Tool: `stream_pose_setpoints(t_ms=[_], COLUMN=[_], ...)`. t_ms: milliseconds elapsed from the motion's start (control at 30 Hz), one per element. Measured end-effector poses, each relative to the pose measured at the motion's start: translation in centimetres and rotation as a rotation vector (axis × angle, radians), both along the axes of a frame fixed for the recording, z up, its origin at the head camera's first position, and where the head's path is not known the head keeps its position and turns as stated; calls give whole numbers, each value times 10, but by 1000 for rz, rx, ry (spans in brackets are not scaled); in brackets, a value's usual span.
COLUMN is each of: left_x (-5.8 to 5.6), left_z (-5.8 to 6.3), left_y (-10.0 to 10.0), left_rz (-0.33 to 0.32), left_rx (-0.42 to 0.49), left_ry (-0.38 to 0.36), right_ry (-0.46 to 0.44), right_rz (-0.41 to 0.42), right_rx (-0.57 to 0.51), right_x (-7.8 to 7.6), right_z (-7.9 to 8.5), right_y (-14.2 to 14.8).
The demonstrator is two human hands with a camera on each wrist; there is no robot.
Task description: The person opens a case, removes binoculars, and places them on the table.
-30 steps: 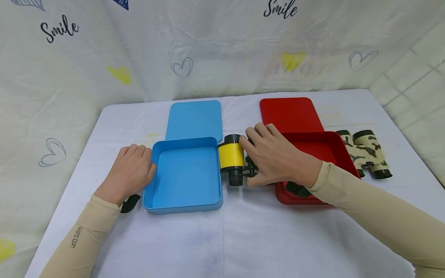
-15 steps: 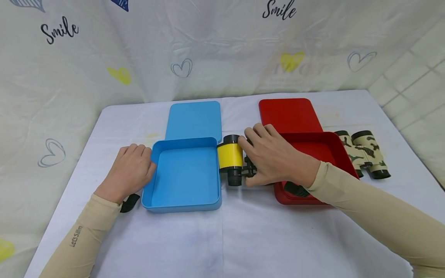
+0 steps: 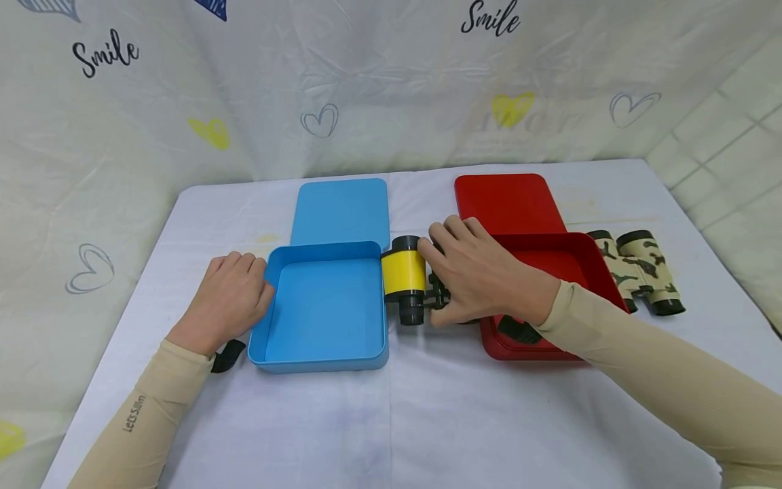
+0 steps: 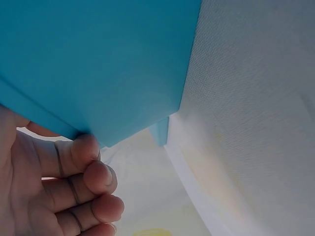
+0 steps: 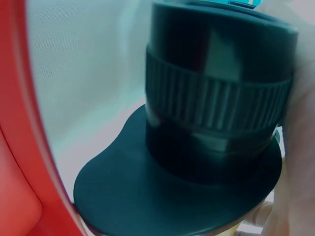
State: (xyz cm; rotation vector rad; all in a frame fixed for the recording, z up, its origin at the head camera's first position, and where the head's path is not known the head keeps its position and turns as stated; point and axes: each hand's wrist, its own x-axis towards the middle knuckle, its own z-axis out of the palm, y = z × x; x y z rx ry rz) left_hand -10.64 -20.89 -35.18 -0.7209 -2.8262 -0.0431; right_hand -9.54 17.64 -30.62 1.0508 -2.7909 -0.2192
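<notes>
My left hand grips the left rim of a blue open-topped box. In the left wrist view its curled fingers lie at the box's edge, with the thumb hidden behind the wall. Between the blue box and a red box, my right hand holds a pair of yellow and black binoculars from above. Their left barrel stands close beside the blue box's right wall; the hand covers most of the right barrel. The right wrist view shows a ribbed black eyepiece up close.
A flat blue lid lies behind the blue box, and a red lid behind the red one. Camouflage binoculars rest against the red box's right side. The table wears a white cloth, with a printed curtain behind it.
</notes>
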Motion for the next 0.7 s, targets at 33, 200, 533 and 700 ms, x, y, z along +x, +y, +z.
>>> stream_pose_setpoints(t_ms=[33,200,533,700], left_x=[0,-1,-1,-2], left_z=[0,-3,-7,-9], left_y=[0,-1,-1,-2], left_rz=[0,1,-12,-11], left_rx=[1,1,22,21], left_ry=[1,-5,33,30], right_ry=[3,26,58,47], right_rz=[2,14,20,6], right_rx=[-2,-6,-6,22], right_x=[-1,-3,-10,-10], right_z=[-1,-5,-11,-14], right_y=[0,1,3,2])
